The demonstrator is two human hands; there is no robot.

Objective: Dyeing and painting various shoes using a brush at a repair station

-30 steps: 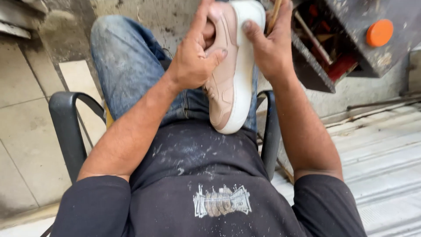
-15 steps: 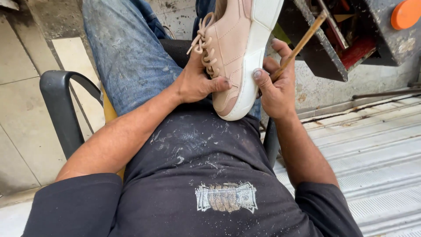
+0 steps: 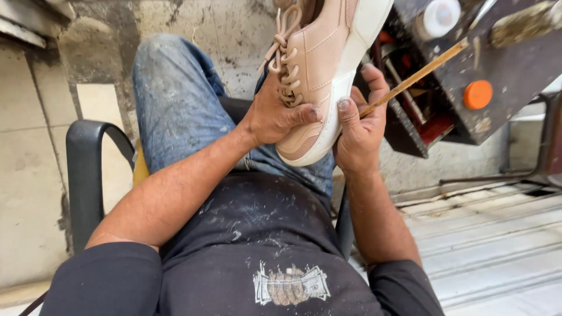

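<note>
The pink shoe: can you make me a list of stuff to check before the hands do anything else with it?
1. Left hand grips the pink shoe by its laced side: ok.
2. Right hand thumb presses the white sole: ok.
3. Thin wooden stick is held in the right hand: ok.
4. Heel end sits low over the lap, toe end out of frame: cannot tell.
5. Laces tied: cannot tell.
6. Orange cap on the dark box lies clear of the stick: ok.

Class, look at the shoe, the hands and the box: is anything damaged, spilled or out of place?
No spill or break shows. The shoe looks intact between both hands; only the box and shirt are grimy and paint-flecked.
</note>
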